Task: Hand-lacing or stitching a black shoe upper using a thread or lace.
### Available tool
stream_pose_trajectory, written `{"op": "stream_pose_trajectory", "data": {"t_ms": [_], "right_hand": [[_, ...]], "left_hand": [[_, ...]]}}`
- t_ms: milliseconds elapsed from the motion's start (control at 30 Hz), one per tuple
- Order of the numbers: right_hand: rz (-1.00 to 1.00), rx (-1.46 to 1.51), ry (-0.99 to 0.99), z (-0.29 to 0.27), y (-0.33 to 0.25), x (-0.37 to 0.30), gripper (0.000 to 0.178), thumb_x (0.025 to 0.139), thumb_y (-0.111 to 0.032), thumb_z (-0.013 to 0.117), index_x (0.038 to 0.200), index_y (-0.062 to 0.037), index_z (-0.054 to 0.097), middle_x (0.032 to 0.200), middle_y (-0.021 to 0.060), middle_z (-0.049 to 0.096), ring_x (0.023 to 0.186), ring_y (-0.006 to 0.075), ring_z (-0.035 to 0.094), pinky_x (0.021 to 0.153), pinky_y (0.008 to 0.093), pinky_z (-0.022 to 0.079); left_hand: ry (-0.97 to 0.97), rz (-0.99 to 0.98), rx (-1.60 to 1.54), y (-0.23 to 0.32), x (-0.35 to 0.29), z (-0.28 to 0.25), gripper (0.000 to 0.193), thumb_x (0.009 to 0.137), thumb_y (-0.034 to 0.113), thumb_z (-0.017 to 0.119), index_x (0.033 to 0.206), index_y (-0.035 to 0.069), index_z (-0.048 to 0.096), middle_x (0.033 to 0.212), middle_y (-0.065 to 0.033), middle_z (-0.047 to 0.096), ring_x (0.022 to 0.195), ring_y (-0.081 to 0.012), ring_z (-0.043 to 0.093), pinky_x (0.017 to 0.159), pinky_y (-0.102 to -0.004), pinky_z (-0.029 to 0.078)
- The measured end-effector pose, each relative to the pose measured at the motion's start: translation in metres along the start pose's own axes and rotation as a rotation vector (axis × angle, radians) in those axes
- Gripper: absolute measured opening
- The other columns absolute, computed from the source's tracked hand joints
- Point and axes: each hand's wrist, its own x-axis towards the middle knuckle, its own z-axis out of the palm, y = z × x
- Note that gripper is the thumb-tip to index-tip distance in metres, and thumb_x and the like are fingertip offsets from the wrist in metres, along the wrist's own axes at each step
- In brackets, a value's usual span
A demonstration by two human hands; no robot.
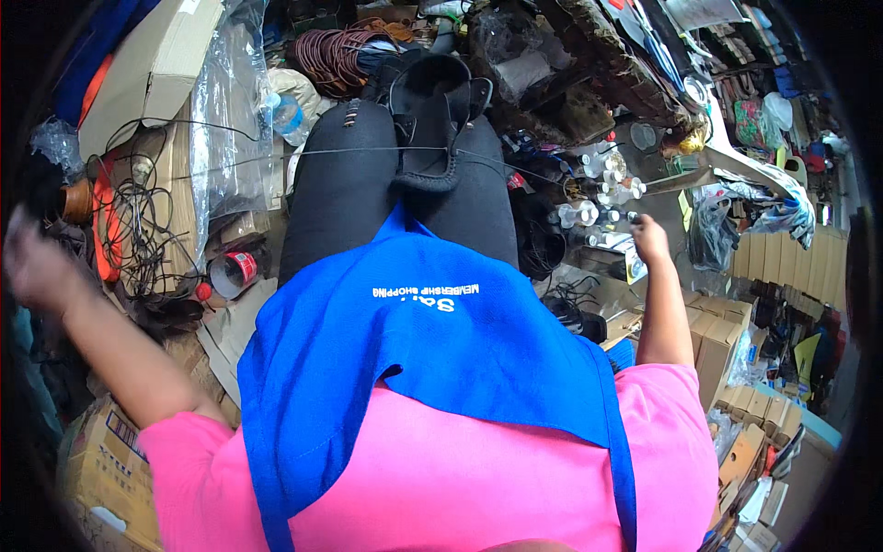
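A black shoe (428, 129) is wedged between my knees, its opening facing up. A thin, light thread (359, 149) crosses it and stretches out taut to both sides. My left hand (39, 262) is flung far out to the left, at the picture's rim. Motion smears its fingers, so their grip does not show. Out to the right, my right hand (651, 241) is closed in a fist, in line with the thread's right end. A small dark tip shows at this fist; what it is cannot be made out.
Tangled black cord (143, 225) and a red-labelled tin (234, 272) lie left of my legs. Several small bottles (602, 189) stand near my right hand. Cardboard boxes (115, 469) flank me. Coiled brown cord (336, 57) lies beyond my knees. A blue apron (423, 313) covers my lap.
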Motion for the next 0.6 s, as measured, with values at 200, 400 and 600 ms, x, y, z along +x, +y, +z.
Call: {"op": "stream_pose_trajectory", "data": {"t_ms": [200, 400, 600], "right_hand": [[-0.650, 0.498, -0.184, -0.041, -0.210, -0.026, 0.033, 0.080, -0.006, 0.058, 0.112, -0.0092, 0.065, 0.096, 0.0151, 0.062, 0.092, 0.0278, 0.061, 0.081, 0.0359, 0.047], [-0.854, 0.697, -0.099, -0.071, -0.295, -0.035, 0.016, 0.073, -0.006, 0.070, 0.089, -0.0054, 0.068, 0.082, 0.0089, 0.063, 0.081, 0.0200, 0.064, 0.074, 0.0308, 0.050], [-0.956, 0.610, -0.075, -0.068, -0.296, -0.021, 0.015, 0.072, -0.008, 0.071, 0.087, -0.0088, 0.069, 0.084, 0.0082, 0.061, 0.079, 0.0213, 0.063, 0.072, 0.0311, 0.050]], "left_hand": [[-1.126, 0.439, -0.751, 0.190, -0.180, 0.117, 0.029, 0.078, 0.009, 0.068, 0.106, 0.007, 0.065, 0.117, -0.0097, 0.060, 0.110, -0.0231, 0.055, 0.093, -0.0339, 0.043], [-1.432, 0.560, -0.732, 0.239, -0.222, 0.169, 0.033, 0.074, 0.017, 0.072, 0.103, 0.007, 0.061, 0.109, -0.0104, 0.059, 0.105, -0.0275, 0.057, 0.090, -0.0367, 0.045], [-1.637, 0.626, -0.606, 0.243, -0.221, 0.183, 0.026, 0.071, 0.016, 0.074, 0.093, 0.005, 0.065, 0.092, -0.0103, 0.055, 0.089, -0.0270, 0.057, 0.079, -0.0344, 0.046]]}}
